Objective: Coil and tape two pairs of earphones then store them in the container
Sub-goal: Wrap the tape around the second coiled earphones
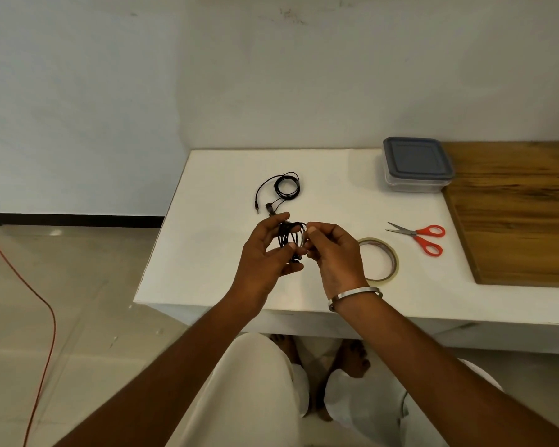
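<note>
Above the near middle of the white table (207, 285), the left hand (265, 253) holds a bundle of black earphone cord (288, 238), loops pinned between thumb and curled fingers. Just to its right the right hand (331, 250) pinches something small at the bundle's three o'clock side between thumb and forefinger; it looks like the cord's free end or a bit of tape, but it is too small to tell which.

My guess is that the first pair is being finished off. To do it well, the left hand should keep the loops flat and the same size, without squeezing so hard they kink. The right should bring the loose end snug across the loops so nothing springs open when the grip eases.

At twelve o'clock from the hands, the second earphones (283, 188) lie on the table, loosely coiled, plug and buds trailing free, not yet taped as far as I can see. A roll of tape (391, 253) sits at three o'clock, just beside the right wrist, and red-handled scissors (423, 237) lie further along the same way. Up at two o'clock, well apart, the container (417, 164) stands with its grey lid on.
</note>
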